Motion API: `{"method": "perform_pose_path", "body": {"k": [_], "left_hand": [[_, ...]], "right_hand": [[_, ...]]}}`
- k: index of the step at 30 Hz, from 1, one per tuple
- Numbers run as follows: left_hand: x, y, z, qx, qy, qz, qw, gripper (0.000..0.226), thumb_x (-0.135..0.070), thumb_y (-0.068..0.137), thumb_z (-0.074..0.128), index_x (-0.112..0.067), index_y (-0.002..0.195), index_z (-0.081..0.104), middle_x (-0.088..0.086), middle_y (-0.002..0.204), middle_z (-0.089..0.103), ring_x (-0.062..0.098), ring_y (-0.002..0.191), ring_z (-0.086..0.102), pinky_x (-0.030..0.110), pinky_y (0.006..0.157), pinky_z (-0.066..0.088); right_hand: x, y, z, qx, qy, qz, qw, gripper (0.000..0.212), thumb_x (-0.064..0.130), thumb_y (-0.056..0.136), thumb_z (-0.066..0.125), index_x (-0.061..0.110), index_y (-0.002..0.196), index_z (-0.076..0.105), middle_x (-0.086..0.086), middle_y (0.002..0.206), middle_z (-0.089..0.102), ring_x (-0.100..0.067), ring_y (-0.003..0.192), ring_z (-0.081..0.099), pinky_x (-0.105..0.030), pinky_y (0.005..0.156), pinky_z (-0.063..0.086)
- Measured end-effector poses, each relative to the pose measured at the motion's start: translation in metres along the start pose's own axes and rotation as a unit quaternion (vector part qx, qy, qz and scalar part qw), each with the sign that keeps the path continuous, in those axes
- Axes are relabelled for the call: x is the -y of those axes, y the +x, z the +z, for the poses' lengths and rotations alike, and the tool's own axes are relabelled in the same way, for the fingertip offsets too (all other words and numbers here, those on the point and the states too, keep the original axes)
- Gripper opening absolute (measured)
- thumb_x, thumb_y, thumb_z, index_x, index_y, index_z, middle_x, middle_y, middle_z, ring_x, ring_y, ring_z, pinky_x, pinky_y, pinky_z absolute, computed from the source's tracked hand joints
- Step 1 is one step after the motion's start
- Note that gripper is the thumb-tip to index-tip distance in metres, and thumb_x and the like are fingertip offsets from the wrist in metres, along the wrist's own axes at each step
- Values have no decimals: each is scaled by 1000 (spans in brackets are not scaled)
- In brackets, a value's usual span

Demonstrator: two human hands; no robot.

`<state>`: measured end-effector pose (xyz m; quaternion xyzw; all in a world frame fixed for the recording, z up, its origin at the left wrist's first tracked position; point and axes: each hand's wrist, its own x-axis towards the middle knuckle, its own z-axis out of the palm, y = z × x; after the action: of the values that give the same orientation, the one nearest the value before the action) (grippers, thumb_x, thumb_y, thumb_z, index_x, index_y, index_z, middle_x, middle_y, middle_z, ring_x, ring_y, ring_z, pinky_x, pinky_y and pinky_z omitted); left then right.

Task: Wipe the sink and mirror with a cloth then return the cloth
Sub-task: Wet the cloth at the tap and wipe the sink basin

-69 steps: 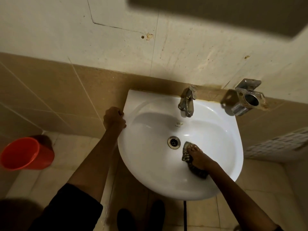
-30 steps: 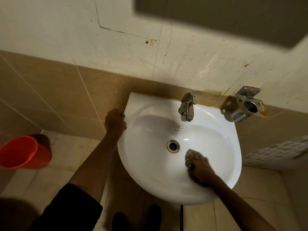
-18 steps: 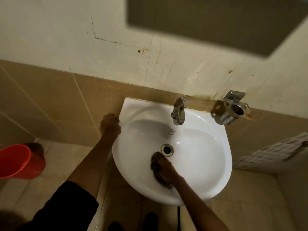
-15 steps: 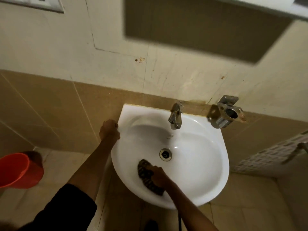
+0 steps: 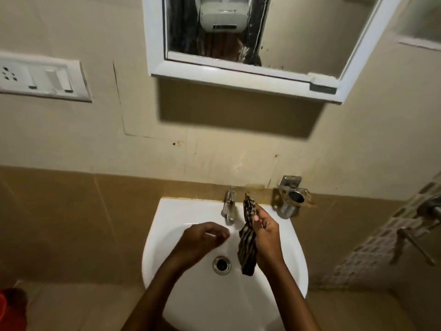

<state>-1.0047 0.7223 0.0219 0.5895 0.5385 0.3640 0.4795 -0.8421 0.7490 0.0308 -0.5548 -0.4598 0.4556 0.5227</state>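
A white wall-hung sink (image 5: 167, 218) fills the lower middle, with a metal tap (image 5: 228, 209) at its back and a drain (image 5: 222, 265) in the bowl. My right hand (image 5: 267, 232) holds a dark striped cloth (image 5: 248, 244) lifted above the bowl, right of the tap, the cloth hanging down. My left hand (image 5: 202, 237) hovers over the bowl left of the cloth, fingers loosely curled, holding nothing. A white-framed mirror (image 5: 298, 32) hangs on the wall above the sink.
A metal holder (image 5: 294, 199) is fixed to the wall right of the tap. A white switch and socket plate (image 5: 43, 80) sits at the left. Shower fittings (image 5: 420, 225) stick out at the right. An orange bucket (image 5: 12, 309) shows at the bottom left.
My right hand has lifted the cloth off the bowl's floor and up beside the tap. My left hand has let go of the sink's left rim and moved over the bowl. The view has tilted upward.
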Motion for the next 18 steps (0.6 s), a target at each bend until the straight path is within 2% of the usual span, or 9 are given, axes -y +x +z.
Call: {"method": "perform_pose_path", "body": {"k": [3, 5, 7, 8, 9, 11, 14, 16, 18], "left_hand": [[-15, 2, 28, 74, -41, 9, 996, 60, -57, 62, 67, -29, 114, 63, -6, 115, 68, 8, 104, 66, 28, 93, 54], [-17, 5, 41, 71, -121, 6, 990, 69, -53, 57, 70, -20, 117, 59, -1, 114, 67, 11, 104, 66, 26, 91, 53], [-14, 9, 47, 44, -218, -13, 975, 70, -44, 55, 74, -12, 115, 58, 4, 111, 68, 13, 102, 66, 22, 86, 52], [-12, 10, 48, 31, -261, -20, 965, 70, -39, 54, 76, -9, 115, 58, 7, 111, 69, 16, 103, 67, 23, 86, 52], [-7, 13, 49, 22, -290, -23, 957, 70, -34, 54, 78, -6, 115, 57, 11, 111, 71, 20, 104, 68, 26, 86, 53], [-5, 14, 47, 13, -314, -23, 949, 68, -25, 56, 80, 0, 115, 56, 18, 109, 71, 29, 102, 69, 35, 85, 55], [-8, 14, 39, 24, -295, -1, 955, 49, -10, 69, 73, 2, 112, 52, 23, 107, 69, 33, 98, 69, 38, 84, 56], [-11, 15, 35, 46, -279, 14, 959, 44, -4, 75, 68, 2, 115, 51, 24, 110, 68, 36, 102, 67, 40, 87, 56], [-15, 17, 31, 59, -268, 30, 961, 42, -4, 76, 66, -1, 115, 51, 20, 108, 69, 32, 101, 68, 38, 88, 55]], "right_hand": [[14, -5, 9, -29, 46, 23, 998, 41, 5, 99, 35, 25, 131, 50, 4, 116, 62, -26, 106, 61, -45, 98, 47], [24, -9, 11, -10, 117, 49, 992, 42, 1, 98, 31, 22, 131, 49, -4, 118, 63, -25, 99, 64, -44, 94, 50], [35, -13, 3, 29, 189, 69, 979, 42, -4, 97, 29, 12, 129, 49, -7, 116, 63, -17, 90, 66, -29, 82, 56], [40, -16, -4, 63, 177, 60, 980, 42, -7, 95, 28, 11, 127, 50, -3, 109, 64, -11, 84, 67, -22, 73, 57], [41, -16, -11, 102, 140, 49, 984, 45, -9, 94, 29, 14, 126, 50, 2, 106, 64, -6, 81, 67, -16, 69, 55], [45, -18, -26, 177, -32, 13, 984, 54, -5, 92, 37, 29, 133, 45, 11, 119, 57, 5, 92, 62, -11, 76, 49], [44, -18, -43, 262, -249, -59, 931, 62, 19, 90, 58, 38, 141, 29, 24, 134, 34, 4, 123, 37, -15, 97, 32], [41, -15, -49, 271, -305, -75, 910, 73, 31, 81, 69, 34, 143, 29, 21, 131, 39, 0, 123, 38, -18, 96, 34], [40, -11, -49, 254, -324, -79, 908, 72, 39, 70, 76, 30, 134, 45, 14, 126, 56, -5, 114, 54, -22, 93, 45]]}}
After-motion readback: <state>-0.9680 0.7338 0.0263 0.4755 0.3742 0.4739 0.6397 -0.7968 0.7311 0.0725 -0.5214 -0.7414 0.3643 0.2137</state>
